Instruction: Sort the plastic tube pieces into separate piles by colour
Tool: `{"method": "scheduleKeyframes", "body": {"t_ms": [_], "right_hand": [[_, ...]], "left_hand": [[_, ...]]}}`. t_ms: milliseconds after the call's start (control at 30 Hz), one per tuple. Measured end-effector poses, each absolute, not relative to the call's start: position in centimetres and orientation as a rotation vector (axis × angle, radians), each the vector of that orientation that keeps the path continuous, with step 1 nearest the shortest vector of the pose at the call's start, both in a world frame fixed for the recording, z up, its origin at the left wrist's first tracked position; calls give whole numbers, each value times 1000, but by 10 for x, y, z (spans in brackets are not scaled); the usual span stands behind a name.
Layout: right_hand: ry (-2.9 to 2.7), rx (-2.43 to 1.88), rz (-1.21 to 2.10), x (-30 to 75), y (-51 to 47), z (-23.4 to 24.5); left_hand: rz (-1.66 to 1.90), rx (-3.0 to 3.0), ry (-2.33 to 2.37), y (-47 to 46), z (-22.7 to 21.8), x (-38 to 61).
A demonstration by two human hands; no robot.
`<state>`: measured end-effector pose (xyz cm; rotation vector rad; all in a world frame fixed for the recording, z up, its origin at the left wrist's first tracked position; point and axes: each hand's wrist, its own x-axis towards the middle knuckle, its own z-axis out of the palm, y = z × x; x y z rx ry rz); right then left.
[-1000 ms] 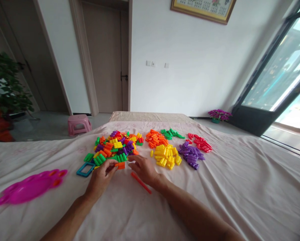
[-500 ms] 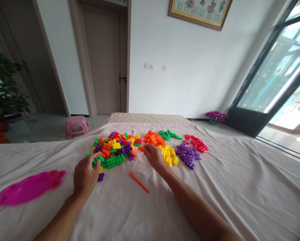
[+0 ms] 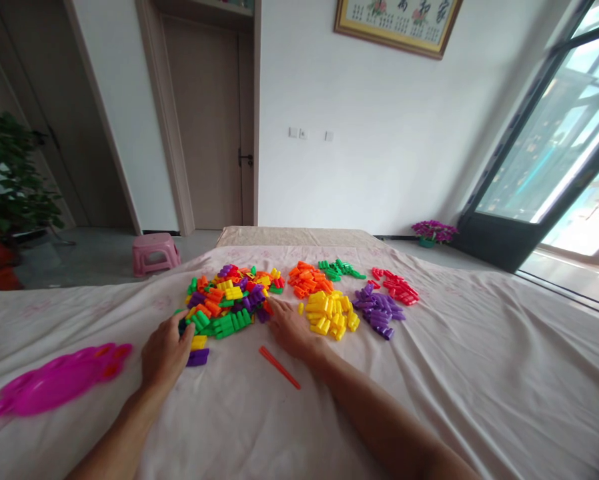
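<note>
A mixed pile of plastic building blocks (image 3: 232, 293) in green, orange, purple, yellow and red lies on the cloth. At its near left edge my left hand (image 3: 165, 350) rests cupped, thumb apart from the fingers, beside green blocks (image 3: 229, 323). My right hand (image 3: 290, 327) reaches to the pile's right side, fingers stretched out against an orange-red block there; the fingertips are partly hidden. Sorted heaps lie to the right: orange blocks (image 3: 307, 279), yellow blocks (image 3: 332, 313), purple blocks (image 3: 378, 309), green blocks (image 3: 340, 269) and red blocks (image 3: 400, 291).
Near the middle of the cloth (image 3: 219, 427) lies a thin orange-red stick (image 3: 279, 367). A magenta plastic tray (image 3: 54, 383) is at the left. Close to my left hand sit a yellow block (image 3: 198, 343) and a purple block (image 3: 198, 358). A pink stool (image 3: 155, 253) stands beyond.
My right hand has moved left and nearer, from beside the orange heap to the mixed pile. The orange block it held is gone from its fingers. My left hand has shifted slightly left.
</note>
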<state>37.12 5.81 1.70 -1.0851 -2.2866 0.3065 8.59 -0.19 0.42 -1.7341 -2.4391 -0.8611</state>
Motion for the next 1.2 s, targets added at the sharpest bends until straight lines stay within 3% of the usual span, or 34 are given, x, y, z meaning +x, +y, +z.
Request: {"method": "scheduleKeyframes", "body": {"t_ms": [400,733,1000,1200], "right_hand": [[-2234,-1255,208,379,51,22],[-1577,-1202,336,406,99,29],[-2293,-898,254,374,55,25],[-2421,-924,213,363,53,22]], "left_hand": [[-842,-1741,-2448,-4,7,88],[-805,-1733,-2432,-4,8,88],[-810,-1743,-2453,-4,7,88],[-785,-1745,-2449,-4,7,87]]}}
